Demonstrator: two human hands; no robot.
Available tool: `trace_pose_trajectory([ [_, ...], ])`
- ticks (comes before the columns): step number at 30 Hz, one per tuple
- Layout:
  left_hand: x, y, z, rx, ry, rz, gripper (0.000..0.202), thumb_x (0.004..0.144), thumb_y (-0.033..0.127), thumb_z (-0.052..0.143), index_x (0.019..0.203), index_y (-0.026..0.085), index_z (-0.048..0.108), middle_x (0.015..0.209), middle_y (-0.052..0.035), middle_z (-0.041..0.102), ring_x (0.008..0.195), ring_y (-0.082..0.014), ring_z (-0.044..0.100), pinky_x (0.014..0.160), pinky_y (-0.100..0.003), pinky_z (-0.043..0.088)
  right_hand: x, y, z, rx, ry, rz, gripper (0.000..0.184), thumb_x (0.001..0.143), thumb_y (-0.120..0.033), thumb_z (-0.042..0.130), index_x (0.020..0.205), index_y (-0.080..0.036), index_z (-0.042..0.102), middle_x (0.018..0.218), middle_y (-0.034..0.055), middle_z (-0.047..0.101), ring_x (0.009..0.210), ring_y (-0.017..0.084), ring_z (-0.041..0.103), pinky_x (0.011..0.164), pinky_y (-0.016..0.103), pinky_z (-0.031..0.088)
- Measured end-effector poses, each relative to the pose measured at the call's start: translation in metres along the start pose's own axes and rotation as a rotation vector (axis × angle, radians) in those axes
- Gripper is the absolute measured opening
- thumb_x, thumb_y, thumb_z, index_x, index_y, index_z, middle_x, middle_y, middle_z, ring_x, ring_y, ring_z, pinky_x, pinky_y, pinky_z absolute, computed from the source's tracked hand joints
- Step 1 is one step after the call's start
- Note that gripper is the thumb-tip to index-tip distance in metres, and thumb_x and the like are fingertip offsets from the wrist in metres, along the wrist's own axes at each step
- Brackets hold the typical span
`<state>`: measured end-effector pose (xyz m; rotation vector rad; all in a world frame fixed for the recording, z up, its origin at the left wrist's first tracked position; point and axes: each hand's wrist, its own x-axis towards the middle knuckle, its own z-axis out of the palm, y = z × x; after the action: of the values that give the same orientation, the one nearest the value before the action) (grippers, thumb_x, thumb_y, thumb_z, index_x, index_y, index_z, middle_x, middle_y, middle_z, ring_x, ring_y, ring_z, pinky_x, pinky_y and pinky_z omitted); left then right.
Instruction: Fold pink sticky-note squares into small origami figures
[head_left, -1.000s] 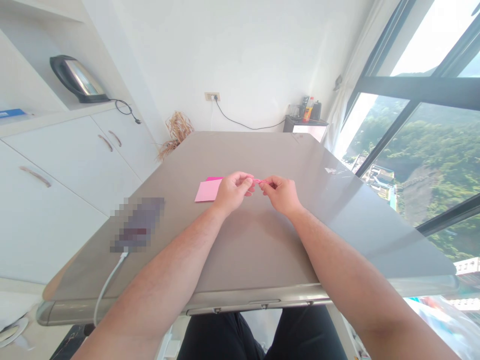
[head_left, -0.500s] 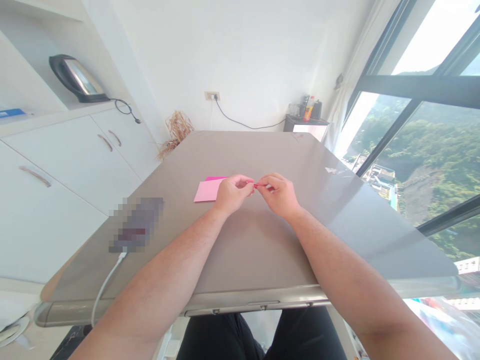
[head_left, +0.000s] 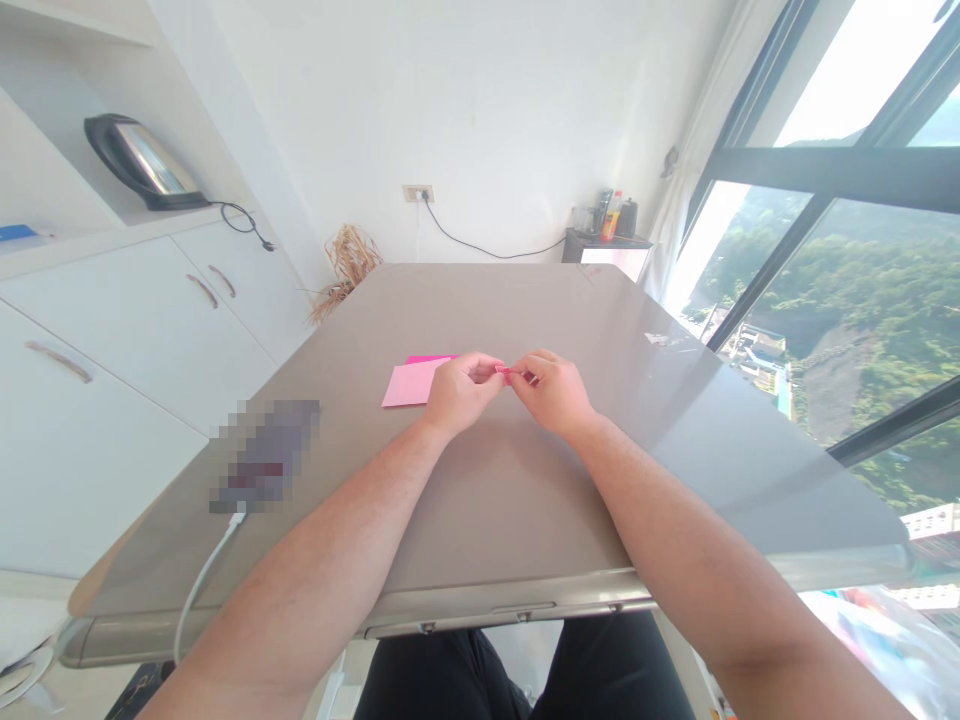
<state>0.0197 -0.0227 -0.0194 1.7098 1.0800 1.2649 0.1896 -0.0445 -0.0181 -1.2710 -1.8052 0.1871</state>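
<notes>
Both my hands meet over the middle of the grey-brown table (head_left: 517, 480). My left hand (head_left: 463, 392) and my right hand (head_left: 551, 390) pinch a small piece of folded pink paper (head_left: 503, 375) between their fingertips. Most of it is hidden by the fingers, so its exact shape cannot be made out. Beside my left hand lies a light pink sheet of paper (head_left: 409, 385), partly covered by that hand. A darker pink sheet (head_left: 425, 358) shows along its far edge.
To the left on the table lies a blurred dark flat object (head_left: 270, 455) with a white cable (head_left: 206, 570). Small scraps (head_left: 656, 340) lie near the right edge. A kettle (head_left: 146, 165) stands on the left shelf; bottles (head_left: 611, 218) stand on a small cabinet behind the table.
My fingertips have come slightly closer together around the pink paper piece, and more of it shows between them. The whole view has shifted slightly; the sheets lie as before.
</notes>
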Motion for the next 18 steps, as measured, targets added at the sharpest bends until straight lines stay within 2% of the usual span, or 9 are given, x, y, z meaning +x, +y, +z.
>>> trace_pose_trajectory([
  [6,-0.0002,-0.0001,0.0023,0.025,-0.015,-0.002,0.017,0.078,0.030,0.073,0.091,0.020,0.076,0.094,-0.0069,0.078,0.089,-0.0213,0.074,0.089,-0.038,0.058,0.0001,-0.0038,0.0011,-0.192,-0.011,-0.019,0.019,0.091,-0.026,0.058,0.079,-0.022,0.072,0.090,0.0040,0.069,0.069,0.014,0.056,0.066,0.029,0.041],
  [10,0.0009,-0.0023,0.0036,-0.002,-0.017,-0.007,0.018,0.077,0.027,0.072,0.092,0.019,0.076,0.094,-0.0066,0.078,0.088,-0.0211,0.074,0.088,-0.038,0.058,-0.0001,-0.0083,0.0000,-0.220,0.009,-0.062,0.020,0.091,-0.022,0.058,0.076,-0.022,0.072,0.098,0.0053,0.071,0.086,0.017,0.061,0.072,0.029,0.044],
  [18,-0.0005,0.0027,0.0084,-0.221,-0.055,-0.160,0.021,0.073,0.027,0.074,0.091,0.016,0.075,0.089,-0.0071,0.077,0.084,-0.0229,0.073,0.079,-0.040,0.062,0.0007,-0.0068,0.0060,-0.315,0.008,-0.099,0.023,0.092,-0.019,0.054,0.075,-0.020,0.070,0.096,0.0070,0.072,0.090,0.019,0.060,0.076,0.031,0.045],
])
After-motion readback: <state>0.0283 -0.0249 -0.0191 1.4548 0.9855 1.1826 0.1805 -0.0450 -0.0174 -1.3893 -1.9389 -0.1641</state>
